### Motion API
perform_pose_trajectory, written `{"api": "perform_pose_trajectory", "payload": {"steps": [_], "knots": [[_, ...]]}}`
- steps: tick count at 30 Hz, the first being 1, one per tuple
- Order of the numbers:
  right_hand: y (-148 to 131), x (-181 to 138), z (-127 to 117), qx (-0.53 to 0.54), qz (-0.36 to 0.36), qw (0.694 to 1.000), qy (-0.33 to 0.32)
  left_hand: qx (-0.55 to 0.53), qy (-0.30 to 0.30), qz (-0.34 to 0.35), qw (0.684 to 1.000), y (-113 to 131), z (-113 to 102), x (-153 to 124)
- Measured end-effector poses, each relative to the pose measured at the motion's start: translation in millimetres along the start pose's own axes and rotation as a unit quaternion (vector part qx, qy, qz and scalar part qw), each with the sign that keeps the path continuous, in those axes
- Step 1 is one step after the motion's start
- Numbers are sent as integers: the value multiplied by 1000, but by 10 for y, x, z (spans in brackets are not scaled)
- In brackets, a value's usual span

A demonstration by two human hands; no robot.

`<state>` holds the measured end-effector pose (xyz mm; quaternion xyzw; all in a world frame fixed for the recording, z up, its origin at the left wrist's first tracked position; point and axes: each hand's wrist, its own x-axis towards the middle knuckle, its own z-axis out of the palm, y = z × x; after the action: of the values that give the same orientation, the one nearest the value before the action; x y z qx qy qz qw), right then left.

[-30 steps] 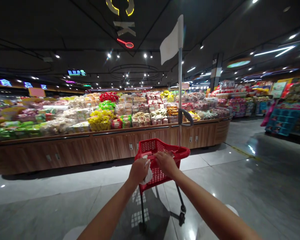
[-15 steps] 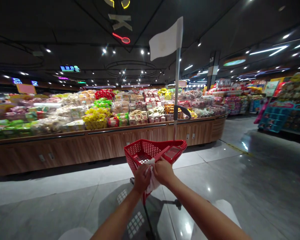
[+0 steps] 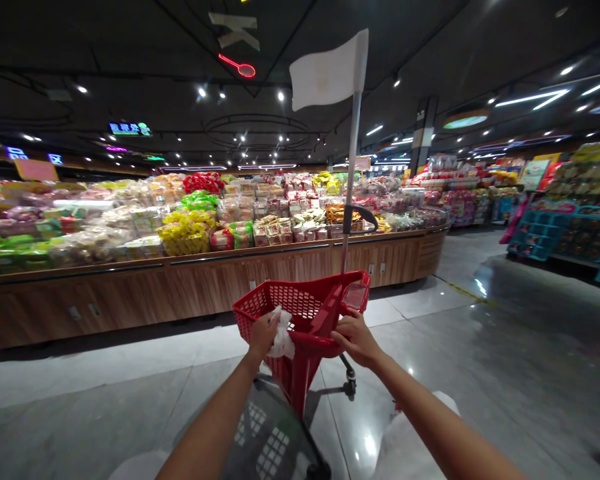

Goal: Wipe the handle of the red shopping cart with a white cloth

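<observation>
A red shopping cart (image 3: 300,393) with a perforated basket stands in front of me, turned at an angle. My left hand (image 3: 263,333) is closed on a crumpled white cloth (image 3: 283,337) at the near left rim of the basket. The cloth hangs over that rim. With fingers curled, my right hand (image 3: 356,339) grips the cart's red edge below the small tray (image 3: 355,297) on the right. A grey pole (image 3: 351,173) rises from the cart with a white flag (image 3: 327,72) on top and a dark grey handle (image 3: 363,219) partway up.
Behind the cart runs a long wooden display counter (image 3: 220,277) heaped with packaged foods (image 3: 187,230). Blue racks (image 3: 540,230) of goods stand at the right. Glossy grey tiled floor (image 3: 430,353) surrounds the cart, whose wheel (image 3: 350,387) shows below my right hand.
My hands have moved apart: the left with the cloth to the left rim, the right onto the cart's right edge. The cart has turned, and the view has shifted slightly.
</observation>
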<state>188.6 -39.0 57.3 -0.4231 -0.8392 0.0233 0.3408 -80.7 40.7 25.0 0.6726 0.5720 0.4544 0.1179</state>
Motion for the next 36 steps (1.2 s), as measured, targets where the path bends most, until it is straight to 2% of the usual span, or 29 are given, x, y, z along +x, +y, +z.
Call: {"api": "perform_pose_trajectory", "payload": {"steps": [3, 4, 5, 6, 9, 11, 14, 17, 21, 23, 24, 26, 30, 32, 34, 36], "knots": [[124, -29, -122, -34, 45, 998, -13, -23, 158, 24, 987, 236, -8, 33], [136, -17, -161, -54, 64, 996, -26, -24, 185, 51, 981, 325, 6, 30], [127, 6, -195, -79, 84, 993, -41, -23, 177, 80, 981, 411, 34, 15], [95, 36, -219, -105, 101, 988, -53, -19, 134, 106, 985, 491, 77, -14], [-108, 140, -196, -171, 123, 975, -66, 9, -86, 146, 986, 659, 259, -182], [-262, 181, -93, -196, 129, 970, -62, 22, -160, 159, 974, 700, 365, -319], [-380, 161, 103, -236, 156, 957, -56, 8, -176, 204, 963, 628, 410, -457], [-334, 77, 196, -271, 142, 951, -50, 14, -190, 232, 954, 362, 315, -471], [-191, 20, 134, -293, 131, 945, -63, 87, -184, 195, 959, -165, 94, -419], [-132, 40, 106, -308, 148, 937, -68, 115, -171, 178, 962, -305, 38, -416], [-106, 58, 104, -316, 155, 934, -67, 122, -167, 176, 962, -303, 45, -420], [-55, 97, 119, -330, 159, 929, -59, 115, -172, 186, 961, -138, 141, -432], [55, 162, 154, -334, 128, 932, -53, 67, -169, 221, 958, 516, 520, -430], [109, 179, 147, -334, 118, 933, -59, 59, -171, 231, 956, 734, 656, -414], [152, 188, 128, -334, 113, 934, -61, 64, -181, 240, 951, 754, 690, -399], [176, 191, 106, -333, 109, 935, -58, 80, -186, 243, 949, 576, 616, -395]]}}
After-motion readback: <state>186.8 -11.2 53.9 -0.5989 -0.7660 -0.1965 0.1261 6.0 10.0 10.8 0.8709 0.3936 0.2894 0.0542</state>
